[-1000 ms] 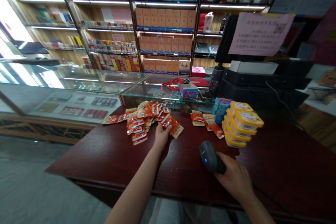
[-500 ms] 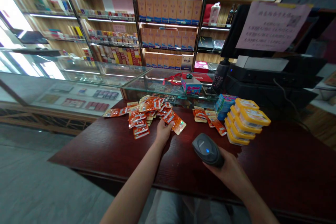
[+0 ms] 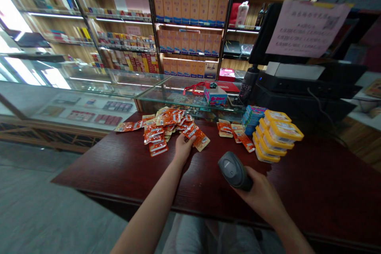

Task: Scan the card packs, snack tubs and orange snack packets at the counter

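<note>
My left hand (image 3: pixel 182 149) pinches the near edge of an orange snack packet (image 3: pixel 200 138) at the right side of a loose pile of similar orange packets (image 3: pixel 154 131). My right hand (image 3: pixel 258 190) is wrapped round the handle of a dark grey barcode scanner (image 3: pixel 233 170), held above the counter with its head toward the left. The scanner is to the right of the held packet and apart from it. A smaller group of orange packets (image 3: pixel 225 128) lies on the counter beyond the scanner.
Yellow-lidded plastic boxes (image 3: pixel 275 137) are stacked at the right, beside a pile of blue packs (image 3: pixel 252 119). Behind them stands a dark monitor (image 3: pixel 264 35) with a paper notice. A glass display case (image 3: pixel 151 93) borders the dark red wooden counter (image 3: pixel 119 170).
The blue light on top of the scanner has gone out. Both hands keep their holds and have hardly moved; the view has shifted slightly.
</note>
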`<state>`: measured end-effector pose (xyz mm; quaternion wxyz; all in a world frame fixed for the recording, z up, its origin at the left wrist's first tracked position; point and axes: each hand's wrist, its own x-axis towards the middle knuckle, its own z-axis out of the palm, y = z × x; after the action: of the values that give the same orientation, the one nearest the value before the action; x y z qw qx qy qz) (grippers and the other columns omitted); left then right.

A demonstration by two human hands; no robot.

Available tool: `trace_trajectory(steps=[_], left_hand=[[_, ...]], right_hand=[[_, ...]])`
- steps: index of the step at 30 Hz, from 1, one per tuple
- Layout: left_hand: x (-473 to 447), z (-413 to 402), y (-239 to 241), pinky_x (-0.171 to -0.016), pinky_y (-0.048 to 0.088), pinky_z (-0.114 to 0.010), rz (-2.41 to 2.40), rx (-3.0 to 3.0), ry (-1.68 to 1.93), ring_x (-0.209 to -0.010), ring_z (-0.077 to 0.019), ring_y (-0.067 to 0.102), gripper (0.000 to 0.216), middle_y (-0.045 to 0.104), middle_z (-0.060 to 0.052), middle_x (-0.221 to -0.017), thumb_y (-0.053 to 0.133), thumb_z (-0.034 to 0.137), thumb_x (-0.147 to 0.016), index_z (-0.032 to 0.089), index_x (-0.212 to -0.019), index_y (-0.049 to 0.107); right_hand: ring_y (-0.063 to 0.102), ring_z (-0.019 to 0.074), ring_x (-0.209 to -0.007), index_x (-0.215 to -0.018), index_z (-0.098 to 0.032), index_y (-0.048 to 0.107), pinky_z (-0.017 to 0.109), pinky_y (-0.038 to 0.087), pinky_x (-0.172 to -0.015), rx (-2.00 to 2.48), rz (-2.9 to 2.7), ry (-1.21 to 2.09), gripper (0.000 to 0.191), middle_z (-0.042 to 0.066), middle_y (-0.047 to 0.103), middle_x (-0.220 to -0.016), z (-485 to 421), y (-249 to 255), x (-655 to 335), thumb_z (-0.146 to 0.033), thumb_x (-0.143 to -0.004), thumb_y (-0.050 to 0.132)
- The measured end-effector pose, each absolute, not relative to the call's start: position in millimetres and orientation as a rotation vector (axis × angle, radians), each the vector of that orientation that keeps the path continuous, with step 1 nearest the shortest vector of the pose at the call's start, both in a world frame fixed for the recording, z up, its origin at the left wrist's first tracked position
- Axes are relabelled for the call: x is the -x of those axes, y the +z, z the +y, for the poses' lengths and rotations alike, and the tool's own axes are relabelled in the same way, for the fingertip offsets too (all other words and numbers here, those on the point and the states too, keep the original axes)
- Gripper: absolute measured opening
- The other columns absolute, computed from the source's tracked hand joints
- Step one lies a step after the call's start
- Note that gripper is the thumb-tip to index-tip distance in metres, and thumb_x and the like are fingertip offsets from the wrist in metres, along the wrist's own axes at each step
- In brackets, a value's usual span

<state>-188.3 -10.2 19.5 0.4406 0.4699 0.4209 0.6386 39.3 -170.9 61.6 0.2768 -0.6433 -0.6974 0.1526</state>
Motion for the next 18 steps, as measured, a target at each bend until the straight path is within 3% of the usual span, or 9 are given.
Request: trace_trajectory(steps=[5, 11, 18], left_hand=[[188.5, -13.9, 22.3, -0.036, 0.032, -0.018, 1.131, -1.237, 1.432, -0.038, -0.0071, 0.045, 0.035, 0.056, 0.003, -0.049, 0.074, 0.045, -0.063, 0.015, -0.065, 0.056], [171.4, -9.8, 26.3, -0.039, 0.034, -0.018, 1.113, -1.444, 1.078, -0.038, -0.0080, 0.047, 0.026, 0.056, 0.002, -0.047, 0.069, 0.036, -0.069, 0.016, -0.061, 0.056], [114.5, 9.4, 19.3, -0.042, 0.036, -0.020, 1.192, -1.536, 0.850, -0.039, -0.0091, 0.047, 0.013, 0.056, 0.001, -0.047, 0.065, 0.022, -0.071, 0.014, -0.061, 0.063]], right_hand=[[0.068, 0.0228, -0.078, -0.102, -0.023, 0.063, 0.031, 0.046, -0.066, 1.768, -1.938, -0.080, 0.029, 0.005, 0.073, -0.093, -173.6, 33.8, -56.5, -0.020, -0.074, 0.055], [0.065, 0.0215, -0.074, -0.105, -0.021, 0.059, 0.031, 0.045, -0.069, 1.578, -1.998, -0.426, 0.030, 0.004, 0.069, -0.082, -170.1, 0.5, -78.4, -0.020, -0.075, 0.059], [0.063, 0.0217, -0.073, -0.109, -0.019, 0.055, 0.031, 0.044, -0.068, 1.553, -1.949, -0.488, 0.035, 0.004, 0.067, -0.081, -171.0, -1.4, -77.7, -0.017, -0.074, 0.059]])
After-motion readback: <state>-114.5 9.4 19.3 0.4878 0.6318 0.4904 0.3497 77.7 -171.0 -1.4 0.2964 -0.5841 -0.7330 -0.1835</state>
